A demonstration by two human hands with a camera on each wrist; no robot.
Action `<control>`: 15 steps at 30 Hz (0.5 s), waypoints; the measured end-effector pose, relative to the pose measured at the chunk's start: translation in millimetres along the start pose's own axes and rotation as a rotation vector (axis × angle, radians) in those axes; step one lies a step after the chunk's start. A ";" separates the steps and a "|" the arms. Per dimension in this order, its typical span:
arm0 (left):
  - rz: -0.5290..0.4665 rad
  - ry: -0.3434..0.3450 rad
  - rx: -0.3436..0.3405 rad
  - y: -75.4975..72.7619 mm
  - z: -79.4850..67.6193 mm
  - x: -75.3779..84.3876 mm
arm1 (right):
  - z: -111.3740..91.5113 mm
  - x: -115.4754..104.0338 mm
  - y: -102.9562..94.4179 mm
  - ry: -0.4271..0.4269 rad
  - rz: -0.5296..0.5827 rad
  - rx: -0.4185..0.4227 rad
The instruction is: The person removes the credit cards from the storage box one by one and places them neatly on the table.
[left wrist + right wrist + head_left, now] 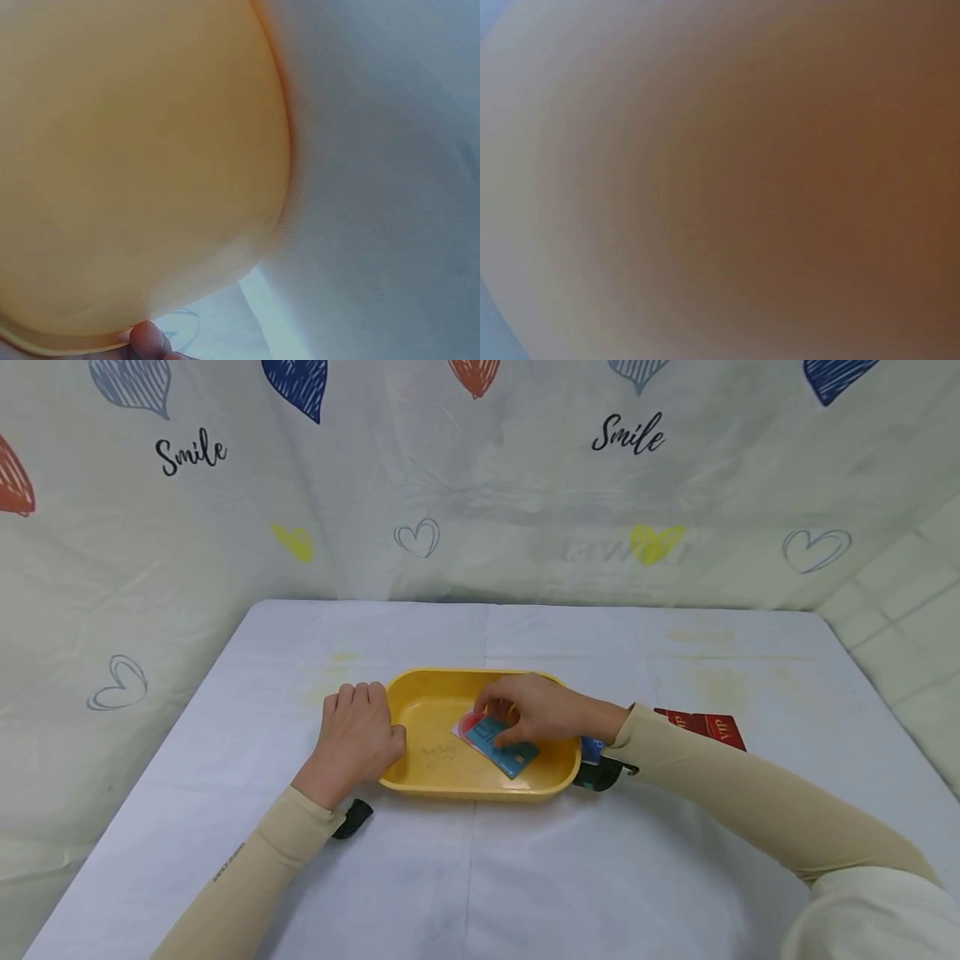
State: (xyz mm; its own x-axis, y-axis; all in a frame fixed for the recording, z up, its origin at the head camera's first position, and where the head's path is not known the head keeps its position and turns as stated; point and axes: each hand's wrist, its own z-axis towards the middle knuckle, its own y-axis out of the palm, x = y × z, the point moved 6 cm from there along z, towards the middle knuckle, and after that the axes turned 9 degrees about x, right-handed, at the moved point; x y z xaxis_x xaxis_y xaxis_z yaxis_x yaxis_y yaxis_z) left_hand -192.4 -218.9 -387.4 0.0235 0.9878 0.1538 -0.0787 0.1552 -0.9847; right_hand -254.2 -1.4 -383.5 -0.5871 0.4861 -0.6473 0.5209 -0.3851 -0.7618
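A yellow tray (pixel 450 793) sits on the white-covered table. My left hand (pixel 356 742) grips its left rim, and in the left wrist view fingertips (pixel 148 341) show at the edge of the tray's yellow wall. Inside the tray, toward its right half, lies a blue card (pixel 513 762) with a chip, tilted across a pink-and-red card (pixel 467 723). My right hand (pixel 536 706) reaches in from the right and pinches the blue card between thumb and fingers. The right wrist view is a brown blur, with no card discernible.
Red cards or packets (pixel 708 727) with pale lettering lie right of the tray, partly behind the right sleeve. A blue item (pixel 592 750) shows at the tray's right edge, mostly covered. A patterned curtain (pixel 480 468) hangs behind the table.
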 end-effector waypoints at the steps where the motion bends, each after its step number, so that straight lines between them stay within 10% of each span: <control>1: 0.000 -0.001 -0.001 0.3 0.0 -0.3 | 0.2 0.0 0.3 -0.001 -0.008 -0.003; 15: 0.003 0.001 -0.003 -1.3 -0.6 0.6 | -0.9 -0.5 4.3 0.012 -0.117 -0.032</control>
State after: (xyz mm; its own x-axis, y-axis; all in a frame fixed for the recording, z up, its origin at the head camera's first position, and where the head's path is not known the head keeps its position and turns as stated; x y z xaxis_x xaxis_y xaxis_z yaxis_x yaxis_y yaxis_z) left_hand -191.7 -218.5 -386.1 0.0240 0.9883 0.1506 -0.0757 0.1520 -0.9855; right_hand -251.2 -2.6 -386.4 -0.6376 0.5358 -0.5535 0.4690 -0.3000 -0.8307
